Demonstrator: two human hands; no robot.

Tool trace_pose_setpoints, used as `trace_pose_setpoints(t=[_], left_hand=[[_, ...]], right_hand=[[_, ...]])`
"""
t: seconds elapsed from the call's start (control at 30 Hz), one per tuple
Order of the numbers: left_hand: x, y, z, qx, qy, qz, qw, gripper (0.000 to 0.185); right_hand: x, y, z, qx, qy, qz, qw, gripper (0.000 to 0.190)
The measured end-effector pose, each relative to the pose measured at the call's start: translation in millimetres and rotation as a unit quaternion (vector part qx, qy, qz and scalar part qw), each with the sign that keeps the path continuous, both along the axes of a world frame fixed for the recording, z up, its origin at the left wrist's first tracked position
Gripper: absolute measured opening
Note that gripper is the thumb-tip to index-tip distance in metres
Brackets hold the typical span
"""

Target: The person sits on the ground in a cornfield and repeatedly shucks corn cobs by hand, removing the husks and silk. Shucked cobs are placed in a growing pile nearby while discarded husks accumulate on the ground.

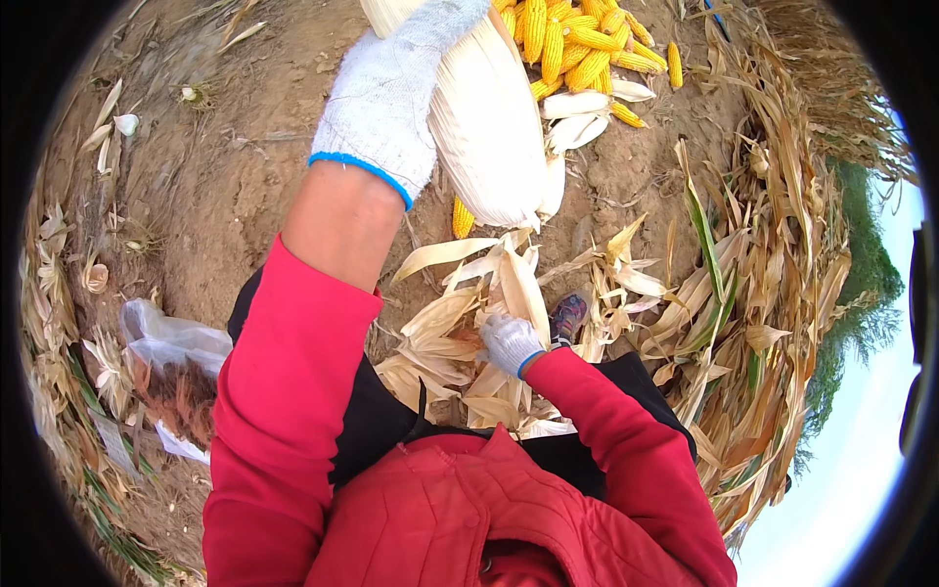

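My left hand (396, 88), in a white knit glove with a blue cuff, is raised near the top of the view. It grips a broad pale dried corn husk (488, 132); the fingertips are partly cut off by the frame. Lower down, between my legs, my right hand (511, 343) wears a matching glove. Its fingers are curled against a heap of dry corn husks (440, 330), and whether they hold one is hidden. Behind the raised husk, the tip of a yellow corn cob (463, 219) shows on the soil.
A pile of bare yellow cobs (579, 44) lies ahead, with pale husked ears (576, 117) beside it. Dry corn stalks (770, 293) line the right side. A clear plastic bag (176, 337) with reddish corn silk (180, 400) sits at left. My shoe (568, 317) stands by the husks.
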State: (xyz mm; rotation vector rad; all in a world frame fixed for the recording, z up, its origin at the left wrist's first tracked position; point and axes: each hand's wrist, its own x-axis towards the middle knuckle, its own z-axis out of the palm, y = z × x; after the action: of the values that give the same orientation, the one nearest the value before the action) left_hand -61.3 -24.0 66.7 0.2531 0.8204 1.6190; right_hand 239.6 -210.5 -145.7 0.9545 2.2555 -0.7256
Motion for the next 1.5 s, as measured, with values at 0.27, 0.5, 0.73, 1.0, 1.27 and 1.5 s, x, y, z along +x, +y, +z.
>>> trace_pose_setpoints(t=[0.27, 0.5, 0.73, 1.0, 1.27, 1.5], left_hand=[[-2, -10, 4, -0.023, -0.025, -0.003, 0.999, 0.029], [4, -11, 30, -0.120, -0.004, -0.011, 0.993, 0.030], [13, -14, 29, -0.112, 0.000, 0.013, 0.994, 0.031], [15, -2, 25, -0.121, 0.008, -0.058, 0.991, 0.033], [-5, -14, 7, -0.017, -0.061, -0.030, 0.998, 0.032], [-9, -13, 1, 0.018, -0.096, -0.049, 0.994, 0.033]], right_hand=[[49, 122, -66, 0.089, -0.062, -0.456, 0.883, 0.102], [44, 99, -192, -0.064, 0.015, -0.587, 0.807, 0.125], [-67, 38, -137, -0.048, 0.015, -0.197, 0.979, 0.104], [-70, -51, -60, -0.173, -0.084, -0.052, 0.980, 0.092], [61, -128, -99, -0.367, -0.203, 0.022, 0.907, 0.061], [56, -133, -90, -0.141, -0.129, -0.067, 0.979, 0.088]])
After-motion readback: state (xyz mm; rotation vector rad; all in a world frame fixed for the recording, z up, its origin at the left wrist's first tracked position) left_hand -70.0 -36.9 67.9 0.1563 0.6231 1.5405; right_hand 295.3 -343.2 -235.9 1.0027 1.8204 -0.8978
